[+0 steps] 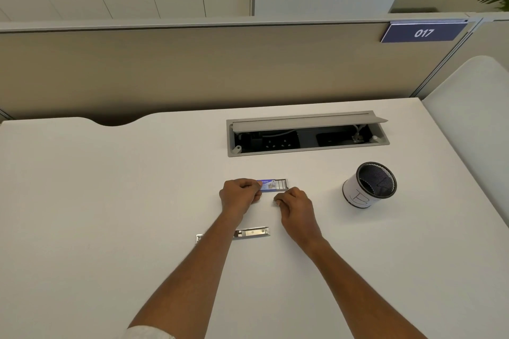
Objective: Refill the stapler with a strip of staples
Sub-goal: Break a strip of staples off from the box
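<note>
Stapler (252,232) waits opened nearby; your left hand (240,195) pins the staple box (271,185), right hand (296,202) curled, contents unclear.

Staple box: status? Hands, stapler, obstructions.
Left hand pinching staple box, tray slid out. Right hand closed beside it, contents unclear. Stapler flat on desk, partly under left forearm. Pen cup clear.

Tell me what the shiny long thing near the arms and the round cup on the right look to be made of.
Stapler: looks like polished metal, silvery with bright glints; the left forearm hides its middle.
Pen cup: seemingly black wire mesh, a fine grid showing inside, wrapped in what looks like matte white paper with a pen mark.
</note>
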A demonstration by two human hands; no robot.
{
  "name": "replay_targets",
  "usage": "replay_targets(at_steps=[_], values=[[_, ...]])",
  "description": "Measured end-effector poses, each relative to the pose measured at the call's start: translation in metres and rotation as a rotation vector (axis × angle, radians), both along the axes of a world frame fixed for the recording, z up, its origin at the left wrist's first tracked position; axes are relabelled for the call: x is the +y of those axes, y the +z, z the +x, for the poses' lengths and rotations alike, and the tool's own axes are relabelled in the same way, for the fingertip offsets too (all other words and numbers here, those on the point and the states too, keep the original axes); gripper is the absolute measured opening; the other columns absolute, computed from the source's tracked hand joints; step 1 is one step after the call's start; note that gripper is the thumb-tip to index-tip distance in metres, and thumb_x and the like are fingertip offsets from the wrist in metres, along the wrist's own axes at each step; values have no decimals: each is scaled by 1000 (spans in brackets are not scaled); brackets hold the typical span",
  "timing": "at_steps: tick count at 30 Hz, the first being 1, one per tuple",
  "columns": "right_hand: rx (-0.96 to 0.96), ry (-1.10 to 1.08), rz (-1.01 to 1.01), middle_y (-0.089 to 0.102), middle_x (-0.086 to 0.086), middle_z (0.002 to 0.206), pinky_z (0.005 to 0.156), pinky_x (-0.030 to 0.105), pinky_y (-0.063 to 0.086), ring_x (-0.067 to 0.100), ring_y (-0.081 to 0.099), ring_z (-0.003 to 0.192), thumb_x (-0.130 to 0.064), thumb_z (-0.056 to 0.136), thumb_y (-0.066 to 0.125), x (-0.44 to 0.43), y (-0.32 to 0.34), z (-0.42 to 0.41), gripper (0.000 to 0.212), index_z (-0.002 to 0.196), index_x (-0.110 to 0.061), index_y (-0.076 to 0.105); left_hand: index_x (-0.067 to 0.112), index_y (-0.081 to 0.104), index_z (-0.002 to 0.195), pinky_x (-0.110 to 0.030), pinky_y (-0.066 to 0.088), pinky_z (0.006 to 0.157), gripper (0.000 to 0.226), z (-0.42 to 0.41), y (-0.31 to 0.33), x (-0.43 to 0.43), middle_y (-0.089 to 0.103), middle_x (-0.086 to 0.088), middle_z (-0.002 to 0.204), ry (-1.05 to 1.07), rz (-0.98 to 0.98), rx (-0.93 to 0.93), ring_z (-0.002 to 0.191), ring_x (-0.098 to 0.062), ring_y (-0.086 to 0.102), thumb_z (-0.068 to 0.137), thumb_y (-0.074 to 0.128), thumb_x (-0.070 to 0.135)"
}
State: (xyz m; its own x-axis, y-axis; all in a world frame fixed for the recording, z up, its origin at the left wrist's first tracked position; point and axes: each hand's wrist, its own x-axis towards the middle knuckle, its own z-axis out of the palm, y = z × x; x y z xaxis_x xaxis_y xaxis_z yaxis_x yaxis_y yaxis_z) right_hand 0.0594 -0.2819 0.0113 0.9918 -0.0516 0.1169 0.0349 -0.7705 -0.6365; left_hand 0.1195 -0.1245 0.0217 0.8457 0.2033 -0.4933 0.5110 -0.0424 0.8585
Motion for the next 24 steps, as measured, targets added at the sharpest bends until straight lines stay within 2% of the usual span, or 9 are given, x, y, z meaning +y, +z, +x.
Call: replay_targets(at_steps=[5,11,14,17,20,24], values=[[42,2,-21,69,15,101,86,30,44,33,59,99,-3,96,60,3,-2,-1,18,104,-4,76,15,82,75,-22,63,61,9,-1,0,0,80,-11,73,4,-2,-7,59,-14,73,82,85,12],[31,-20,42,72,13,93,80,35,53,31,66,88,-1,91,64,-2,2,2,13,94,-4,76,10,81,81,-21,63,61,5,-1,0,0,79,-13,76,-1,-4,0,61,-18,74,82,86,9],[18,-67,95,72,9,87,71,15,46,24,67,78,-2,90,67,-7,6,5,10,92,-6,76,6,81,85,-22,63,62,6,0,-1,1,80,-15,78,-2,-9,-3,61,-18,74,82,86,9],[0,-198,179,74,7,86,69,12,43,18,64,74,-4,89,68,-13,10,13,9,92,-8,76,6,82,82,-21,63,61,6,0,-3,1,80,-17,77,-2,-9,-11,59,-15,73,81,86,10],[53,-337,276,76,5,90,67,0,39,16,65,79,-7,91,66,-20,14,27,12,94,-9,77,4,81,85,-26,65,65,11,0,-3,1,80,-17,76,5,-14,-12,59,-16,73,81,87,13],[156,-364,313,75,0,86,63,-3,41,14,65,80,-14,94,65,-26,18,41,15,95,-11,79,0,77,93,-22,62,57,19,0,-5,1,79,-17,77,35,-56,-20,54,-15,72,83,87,13]])
